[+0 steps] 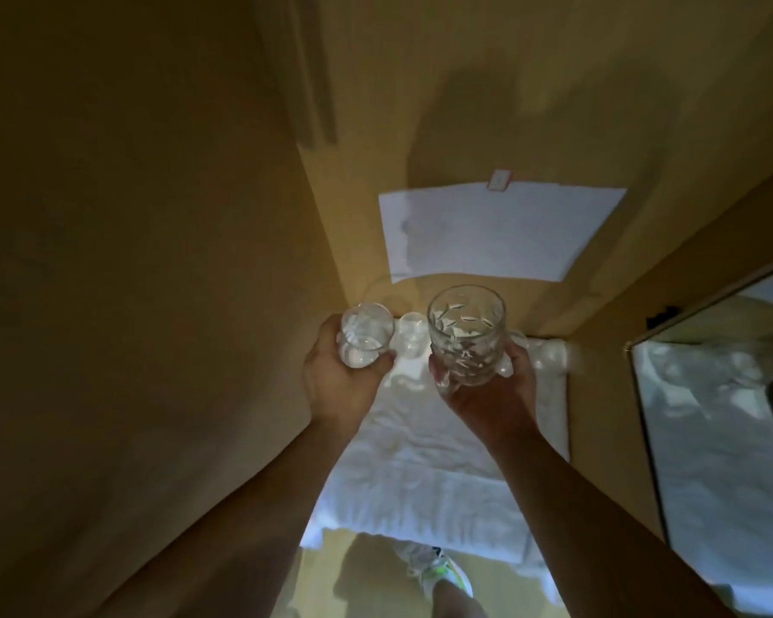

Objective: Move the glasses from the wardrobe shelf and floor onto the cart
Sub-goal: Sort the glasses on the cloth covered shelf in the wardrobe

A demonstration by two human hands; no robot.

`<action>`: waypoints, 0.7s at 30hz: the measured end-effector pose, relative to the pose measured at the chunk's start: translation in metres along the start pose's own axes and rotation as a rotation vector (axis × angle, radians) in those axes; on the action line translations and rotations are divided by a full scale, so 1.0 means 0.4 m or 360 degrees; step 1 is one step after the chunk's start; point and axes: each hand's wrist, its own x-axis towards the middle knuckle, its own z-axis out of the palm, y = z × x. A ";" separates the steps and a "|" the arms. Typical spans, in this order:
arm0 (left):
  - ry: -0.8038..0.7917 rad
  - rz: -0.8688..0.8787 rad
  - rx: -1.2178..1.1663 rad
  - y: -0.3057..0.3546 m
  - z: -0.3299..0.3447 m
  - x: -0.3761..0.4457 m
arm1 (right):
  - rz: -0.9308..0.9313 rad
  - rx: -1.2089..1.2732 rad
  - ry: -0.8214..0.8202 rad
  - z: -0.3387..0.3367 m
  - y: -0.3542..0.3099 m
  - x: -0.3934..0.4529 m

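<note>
A: We've got both hands up at the wardrobe shelf (487,171). Our left hand (335,376) is wrapped round a small round glass (366,334).

B: And at three o'clock of it, our right hand (487,394) grips the cut-pattern glass (467,334), upright, held apart from the first.

A: Below, a white towel (420,461); more glasses (411,334) sit between our hands, blurred.
</note>
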 end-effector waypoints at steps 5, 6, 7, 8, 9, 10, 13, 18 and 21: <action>0.0048 0.0211 -0.0141 0.150 -0.085 -0.041 | -0.0181 -0.0319 -0.0150 0.115 -0.003 -0.114; 0.0056 0.0253 -0.0174 0.185 -0.107 -0.050 | -0.0198 -0.0325 -0.0208 0.144 0.003 -0.142; 0.0067 0.0294 -0.0197 0.216 -0.128 -0.059 | -0.0203 -0.0305 -0.0282 0.166 0.007 -0.167; 0.0095 0.0353 -0.0205 0.246 -0.151 -0.069 | -0.0212 -0.0285 -0.0357 0.187 0.008 -0.188; 0.0131 0.0416 -0.0183 0.276 -0.174 -0.080 | -0.0229 -0.0280 -0.0402 0.210 0.011 -0.207; 0.0171 0.0465 -0.0166 0.300 -0.192 -0.090 | -0.0258 -0.0299 -0.0437 0.231 0.015 -0.226; 0.0228 0.0539 -0.0193 0.386 -0.261 -0.136 | -0.0360 -0.0266 -0.0487 0.318 0.047 -0.311; 0.0278 0.0703 -0.0270 0.515 -0.372 -0.215 | -0.0508 -0.0184 -0.0476 0.428 0.099 -0.437; 0.0299 0.0769 -0.0352 0.565 -0.432 -0.269 | -0.0570 -0.0166 -0.0494 0.481 0.120 -0.525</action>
